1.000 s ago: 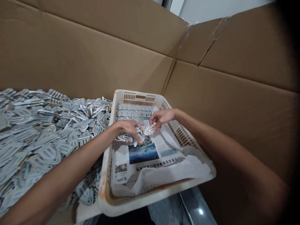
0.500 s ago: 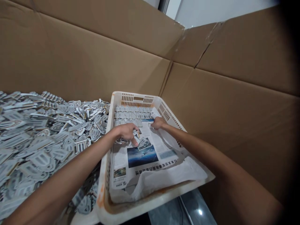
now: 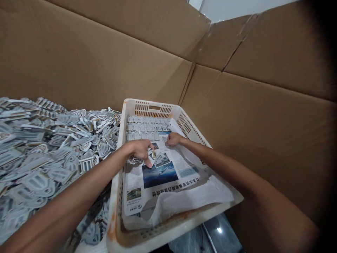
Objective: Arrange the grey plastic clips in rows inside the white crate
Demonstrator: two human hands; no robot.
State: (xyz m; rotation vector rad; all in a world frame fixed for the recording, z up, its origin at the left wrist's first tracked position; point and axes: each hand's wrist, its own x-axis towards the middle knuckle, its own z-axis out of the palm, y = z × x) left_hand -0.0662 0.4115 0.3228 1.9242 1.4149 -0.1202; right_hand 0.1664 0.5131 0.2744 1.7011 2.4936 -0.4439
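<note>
A white plastic basket (image 3: pixel 173 234), stained orange in spots, is lined with newspaper (image 3: pixel 185 162) and white paper. At its far end, small flat grey-white plates (image 3: pixel 142 127) with slots lie side by side in rows. My left hand (image 3: pixel 140 150) is curled over several such plates (image 3: pixel 134 160) at the basket's left side; one shows between thumb and fingers. Close to the end of the nearest row, my right hand (image 3: pixel 174 139) pinches a single plate (image 3: pixel 165 139) just over the newspaper. A loose plate (image 3: pixel 159 159) lies between the hands.
A big heap of similar plates (image 3: pixel 52 158) fills the left side, up against the basket. Tall cardboard walls (image 3: pixel 105 59) rise behind and to the right. White paper (image 3: pixel 195 195) bunches up along the basket's near side. Below its front edge is a dark shiny surface (image 3: pixel 223 232).
My right hand has shifted slightly left, and the plate in it has turned a little. My left hand stays over its plates. The whole view has tilted slightly.
</note>
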